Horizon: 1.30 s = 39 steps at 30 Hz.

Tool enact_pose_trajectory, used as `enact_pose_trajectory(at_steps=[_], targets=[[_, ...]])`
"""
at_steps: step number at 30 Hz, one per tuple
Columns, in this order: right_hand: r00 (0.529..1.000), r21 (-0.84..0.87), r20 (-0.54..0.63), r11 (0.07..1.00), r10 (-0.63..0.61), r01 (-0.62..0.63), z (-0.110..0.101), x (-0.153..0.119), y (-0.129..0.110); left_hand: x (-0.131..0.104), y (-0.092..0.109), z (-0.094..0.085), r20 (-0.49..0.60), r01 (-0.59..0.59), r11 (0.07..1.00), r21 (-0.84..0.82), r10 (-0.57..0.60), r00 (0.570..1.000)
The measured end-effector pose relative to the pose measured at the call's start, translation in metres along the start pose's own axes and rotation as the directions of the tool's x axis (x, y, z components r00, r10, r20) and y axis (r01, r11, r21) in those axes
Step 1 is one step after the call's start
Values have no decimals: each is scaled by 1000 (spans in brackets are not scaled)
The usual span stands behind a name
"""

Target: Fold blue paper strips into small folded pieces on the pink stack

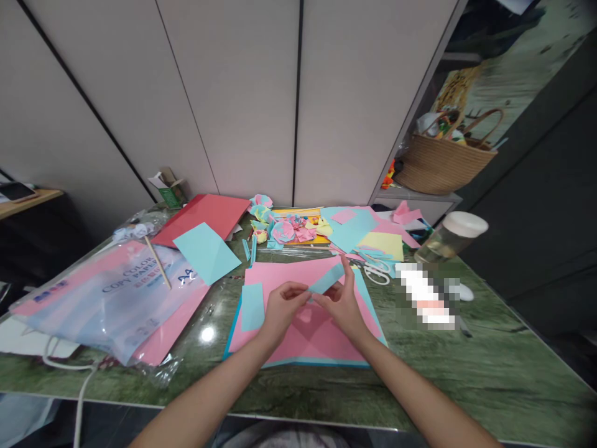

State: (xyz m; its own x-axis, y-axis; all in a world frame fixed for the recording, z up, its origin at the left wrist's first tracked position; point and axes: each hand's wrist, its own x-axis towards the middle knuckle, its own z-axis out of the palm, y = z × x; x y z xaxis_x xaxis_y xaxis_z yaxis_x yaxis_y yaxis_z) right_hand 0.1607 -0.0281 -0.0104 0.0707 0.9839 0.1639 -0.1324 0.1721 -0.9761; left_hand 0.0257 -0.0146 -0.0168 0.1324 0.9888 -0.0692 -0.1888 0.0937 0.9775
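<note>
Between my two hands, above the pink paper [298,336], is a narrow strip of light blue paper [328,278], tilted up to the right. My left hand [285,306] pinches its lower left end between thumb and fingers. My right hand [342,306] has its thumb at that same lower end, and a raised finger touches the strip's upper right end. A light blue paper rectangle [252,307] lies on the pink sheet, left of my left hand. White-handled scissors [377,271] rest beyond my right hand, partly among paper scraps.
Crumpled paper flowers [284,231] and cut sheets [349,227] lie at the back. On the left are a plastic bag of colour paper [125,286], a wooden stick [157,262] and a red sheet [200,218]. A lidded bottle [448,238] stands at the right.
</note>
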Motion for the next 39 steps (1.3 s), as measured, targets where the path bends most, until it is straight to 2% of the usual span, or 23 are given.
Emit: enact_pose_trajectory(at_steps=[5, 11, 30, 35, 39], targets=[[1000, -7, -26, 1000, -5, 4, 1, -1, -3, -1, 3, 1, 28, 26, 1000, -14, -25, 999], [998, -52, -49, 998, -25, 23, 0, 0, -4, 0, 1, -1, 7, 28, 999, -32, -28, 1000], [998, -97, -59, 995, -30, 25, 1, -2, -6, 0, 2, 0, 24, -47, 997, 56, 45, 999], [996, -112, -80, 994, -26, 17, -1, -1, -3, 1, -1, -2, 75, -45, 998, 49, 41, 996], [998, -113, -56, 994, -15, 8, -1, -2, -3, -1, 0, -2, 110, 13, 997, 72, -21, 994]])
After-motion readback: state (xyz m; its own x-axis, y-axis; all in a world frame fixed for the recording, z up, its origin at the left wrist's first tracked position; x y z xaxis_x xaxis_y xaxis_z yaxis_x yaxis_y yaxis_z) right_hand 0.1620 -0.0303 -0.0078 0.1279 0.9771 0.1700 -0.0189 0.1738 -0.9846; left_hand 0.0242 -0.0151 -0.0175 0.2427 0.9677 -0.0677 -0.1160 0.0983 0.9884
